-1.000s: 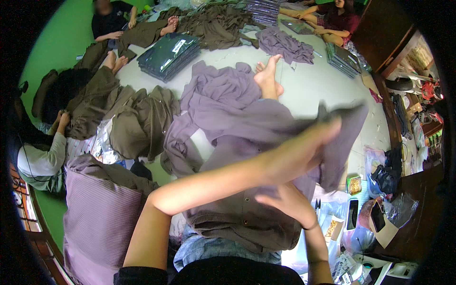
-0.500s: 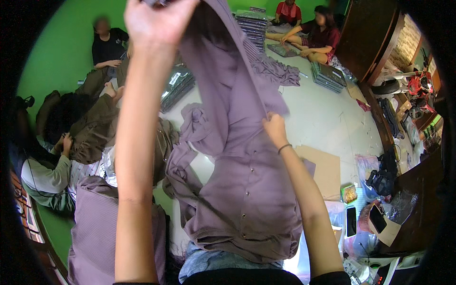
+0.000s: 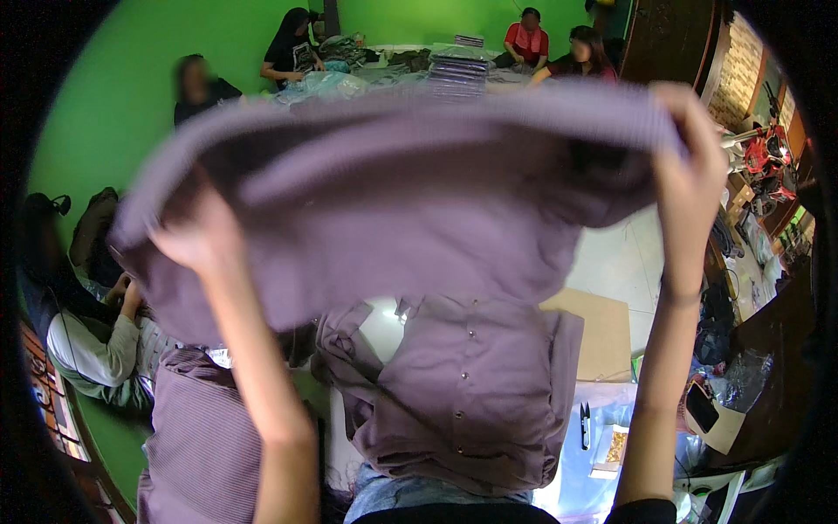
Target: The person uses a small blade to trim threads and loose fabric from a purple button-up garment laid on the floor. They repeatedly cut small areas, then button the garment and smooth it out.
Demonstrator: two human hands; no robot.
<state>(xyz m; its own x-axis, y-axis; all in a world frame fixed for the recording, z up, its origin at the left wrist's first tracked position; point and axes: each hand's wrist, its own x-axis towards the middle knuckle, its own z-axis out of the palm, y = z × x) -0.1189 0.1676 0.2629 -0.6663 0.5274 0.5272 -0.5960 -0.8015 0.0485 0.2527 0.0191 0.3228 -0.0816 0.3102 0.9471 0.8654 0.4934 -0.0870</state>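
Observation:
A mauve knit garment (image 3: 393, 201) with a ribbed edge is spread wide in the air before me, blurred by motion. At the right end, my right hand (image 3: 694, 131) is closed around its ribbed edge. My left hand (image 3: 205, 231) grips the left end, its fingers smeared and partly inside the cloth. Below, a mauve buttoned garment (image 3: 489, 384) lies over my lap, with a row of small buttons down its front and a sleeve bunched on the left. Whether the raised cloth is joined to it, I cannot tell.
A ribbed mauve pile (image 3: 205, 428) lies at my left. Right of my lap are cardboard (image 3: 602, 327), black thread snips (image 3: 586, 426) on plastic sleeves and a phone (image 3: 701, 406). A packaged stack (image 3: 458, 74) stands at the back. Several people sit around, one person (image 3: 87, 341) close at left.
My left hand came down and to the left; my right hand rose and went right. The held cloth went from hanging lengthwise to stretched sideways. The snips have come into sight.

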